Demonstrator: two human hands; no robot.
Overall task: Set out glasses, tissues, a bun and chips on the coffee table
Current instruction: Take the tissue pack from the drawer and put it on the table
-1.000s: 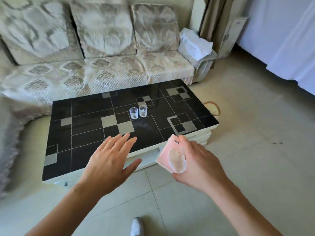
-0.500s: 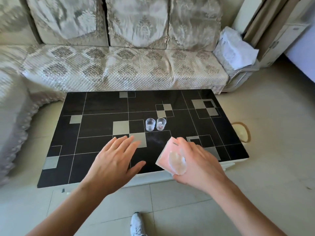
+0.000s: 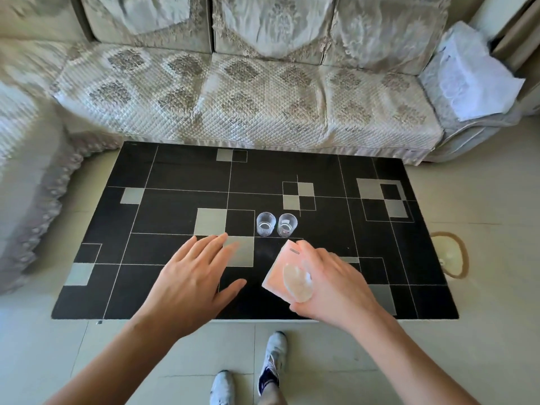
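Observation:
Two small clear glasses [image 3: 266, 224] [image 3: 287, 225] stand side by side near the middle of the black coffee table [image 3: 175, 176]. My right hand [image 3: 330, 282] holds a pink pack of tissues [image 3: 280, 270] tilted above the table's front half, just in front of the glasses. My left hand [image 3: 190, 285] hovers flat to the left of the pack, fingers spread, holding nothing. No bun or chips are in view.
A light patterned sofa [image 3: 233, 92] runs along the table's far side, with a white cloth [image 3: 467, 80] on its right arm. A round tan object [image 3: 450, 254] lies on the tiled floor right of the table. My shoes [image 3: 271, 361] stand at the front edge.
I have stepped up to the table, which now fills the view squarely. Both hands have moved forward over its front half, the tissue pack still in my right hand.

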